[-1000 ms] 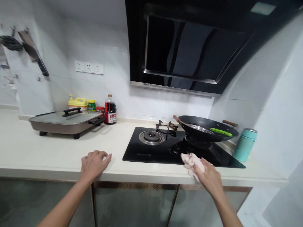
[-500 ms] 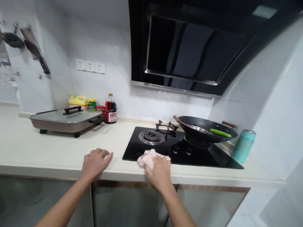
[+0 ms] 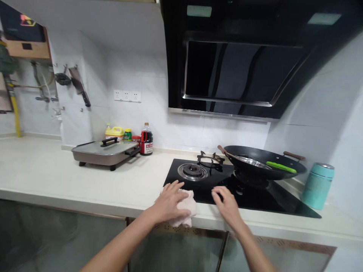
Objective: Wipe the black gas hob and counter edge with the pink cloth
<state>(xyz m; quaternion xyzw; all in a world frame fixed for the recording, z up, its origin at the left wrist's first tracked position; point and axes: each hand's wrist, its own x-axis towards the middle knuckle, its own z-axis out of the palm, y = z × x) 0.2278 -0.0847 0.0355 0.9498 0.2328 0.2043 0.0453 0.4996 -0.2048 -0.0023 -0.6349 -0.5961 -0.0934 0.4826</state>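
Note:
A pale pink cloth (image 3: 187, 206) lies bunched at the front left corner of the black glass gas stove (image 3: 204, 190), partly over the counter's front edge. My left hand (image 3: 171, 202) is on it, with the cloth between thumb and fingers; some of the cloth is hidden under the palm. To the right, my right hand (image 3: 227, 204) hovers at the stove's front edge by the knobs (image 3: 239, 189). Its fingers are loosely bent and apart, holding nothing. Behind my hands is the bare left burner (image 3: 193, 172). A loose pan support (image 3: 211, 159) sits at the back of the stove.
A wok (image 3: 263, 172) with a green-handled utensil (image 3: 280, 167) covers the right burner. Beside it stands a turquoise flask (image 3: 318, 187). An electric pan (image 3: 99, 156) and a soy sauce bottle (image 3: 146, 141) are at left. The range hood (image 3: 227, 75) overhangs the stove.
The cloth has passed from my right hand to my left, which moved right onto it. My right hand let go and shifted right. The view has turned left and up.

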